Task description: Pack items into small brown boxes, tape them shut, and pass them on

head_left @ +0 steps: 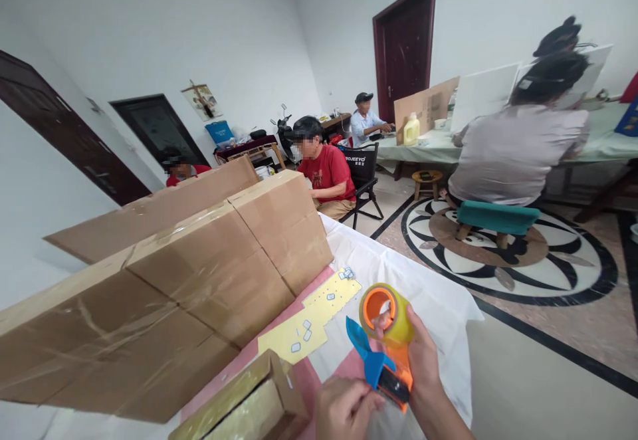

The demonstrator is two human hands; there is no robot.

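A white-clothed worktop (428,294) fills the near side of a bright room where other people sit at work. Your right hand (423,360) has its fingers closed around the tape dispenser (386,340), held just above the worktop's near edge. Beside the dispenser, your left hand (343,410) pinches at its lower end. Beyond the dispenser stand taped cardboard boxes (199,274), with a yellow sheet (312,317) lying between.
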